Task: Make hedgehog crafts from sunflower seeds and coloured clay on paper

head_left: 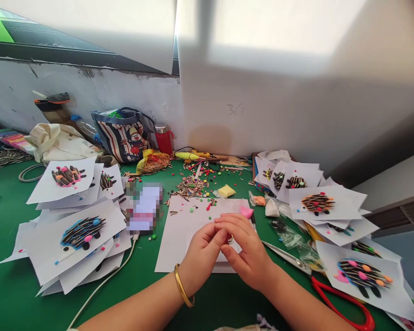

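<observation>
My left hand [204, 248], with a gold bangle [182, 286] at its wrist, meets my right hand [247, 250] above a white sheet of paper [174, 248]. The fingers of both are curled and pressed together at the tips, right over left. Whatever lies between them is hidden, apart from a small pale patch. A lump of pink clay [246, 211] rests just beyond my right hand, at the paper's edge. Small red and green clay balls and a few sunflower seeds [173, 213] lie on the far part of the sheet.
Piles of hedgehog seed pictures flank me, left [79, 239] and right [359, 276]. Red-handled scissors [341, 299] lie beside my right forearm. A blurred phone [143, 209] trails a white cable [105, 287]. Farther back are yellow clay [226, 191], heaped seeds [191, 186] and a striped bag [124, 138].
</observation>
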A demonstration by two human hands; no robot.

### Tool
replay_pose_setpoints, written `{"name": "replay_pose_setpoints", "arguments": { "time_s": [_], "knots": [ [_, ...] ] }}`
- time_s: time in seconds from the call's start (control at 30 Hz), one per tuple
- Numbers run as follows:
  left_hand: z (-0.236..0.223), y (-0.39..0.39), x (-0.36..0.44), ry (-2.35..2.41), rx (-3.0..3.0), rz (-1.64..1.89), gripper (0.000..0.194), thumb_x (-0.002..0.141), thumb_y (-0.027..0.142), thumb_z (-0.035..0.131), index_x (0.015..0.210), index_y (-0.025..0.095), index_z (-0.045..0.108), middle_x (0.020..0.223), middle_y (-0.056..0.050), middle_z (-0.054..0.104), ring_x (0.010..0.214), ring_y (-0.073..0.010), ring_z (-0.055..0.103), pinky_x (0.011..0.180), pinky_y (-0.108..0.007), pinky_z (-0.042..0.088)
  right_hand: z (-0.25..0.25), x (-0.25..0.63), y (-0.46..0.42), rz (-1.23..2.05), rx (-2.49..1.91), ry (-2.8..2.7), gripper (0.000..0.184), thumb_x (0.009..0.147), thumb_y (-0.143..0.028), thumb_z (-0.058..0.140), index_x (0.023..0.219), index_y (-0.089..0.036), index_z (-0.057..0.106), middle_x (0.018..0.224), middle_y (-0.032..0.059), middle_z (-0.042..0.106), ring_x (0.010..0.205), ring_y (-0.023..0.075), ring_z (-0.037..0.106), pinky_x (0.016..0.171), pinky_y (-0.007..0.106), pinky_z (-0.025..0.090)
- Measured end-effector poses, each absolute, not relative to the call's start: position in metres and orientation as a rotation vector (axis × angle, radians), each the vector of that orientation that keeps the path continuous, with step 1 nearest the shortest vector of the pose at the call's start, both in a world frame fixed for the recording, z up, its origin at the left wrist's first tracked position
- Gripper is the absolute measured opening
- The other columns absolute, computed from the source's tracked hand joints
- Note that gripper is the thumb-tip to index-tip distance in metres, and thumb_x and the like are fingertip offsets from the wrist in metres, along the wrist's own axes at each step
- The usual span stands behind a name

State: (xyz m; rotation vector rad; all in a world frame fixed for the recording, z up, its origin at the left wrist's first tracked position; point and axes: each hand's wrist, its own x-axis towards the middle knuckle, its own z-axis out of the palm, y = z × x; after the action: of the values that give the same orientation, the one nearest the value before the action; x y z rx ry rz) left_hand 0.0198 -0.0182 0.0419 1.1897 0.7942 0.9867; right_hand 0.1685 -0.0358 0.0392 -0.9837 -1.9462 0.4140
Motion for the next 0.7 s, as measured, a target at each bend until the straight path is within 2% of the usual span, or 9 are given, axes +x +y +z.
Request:
{"name": "replay_pose_setpoints", "arguments": {
  "time_s": [0.17,0.37,0.57,0.7],
  "knots": [
    [0.035,-0.020,0.018,0.808,1.198,1.003,0.026,0.091,0.040,0.059,0.095,0.016,0.069,0.091,-0.005,0.069,0.083,-0.0170,0.060,0.077,-0.028,0.048,0.031,0.169,-0.035,0.405,-0.970,-1.969,0.034,0.096,-0.032,0.050,0.128,-0.022,0.055,0.127,0.0091,0.061,0.123,0.0257,0.050,0.107,0.049,0.041],
    [0.017,-0.021,0.013,0.796,1.327,0.969,0.023,0.091,0.034,0.059,0.102,0.016,0.070,0.104,-0.008,0.069,0.096,-0.0208,0.061,0.089,-0.034,0.048,0.020,0.177,-0.037,0.342,-0.970,-2.080,0.039,0.094,-0.031,0.053,0.132,-0.020,0.054,0.129,0.0103,0.060,0.125,0.0270,0.048,0.105,0.049,0.043],
    [0.010,-0.024,0.009,0.776,1.444,0.999,0.019,0.089,0.033,0.063,0.097,0.017,0.071,0.106,-0.008,0.068,0.100,-0.0217,0.061,0.088,-0.033,0.048,0.022,0.183,-0.040,0.275,-0.919,-2.130,0.041,0.093,-0.030,0.053,0.133,-0.021,0.053,0.129,0.0105,0.060,0.125,0.0282,0.048,0.104,0.050,0.043],
    [0.013,-0.024,0.007,0.742,1.487,1.017,0.021,0.093,0.034,0.057,0.098,0.018,0.071,0.103,-0.007,0.069,0.097,-0.0205,0.062,0.088,-0.033,0.048,0.024,0.185,-0.041,0.266,-0.909,-2.148,0.040,0.094,-0.031,0.050,0.132,-0.021,0.054,0.127,0.0104,0.061,0.125,0.0284,0.048,0.103,0.049,0.044]
  ]
}}
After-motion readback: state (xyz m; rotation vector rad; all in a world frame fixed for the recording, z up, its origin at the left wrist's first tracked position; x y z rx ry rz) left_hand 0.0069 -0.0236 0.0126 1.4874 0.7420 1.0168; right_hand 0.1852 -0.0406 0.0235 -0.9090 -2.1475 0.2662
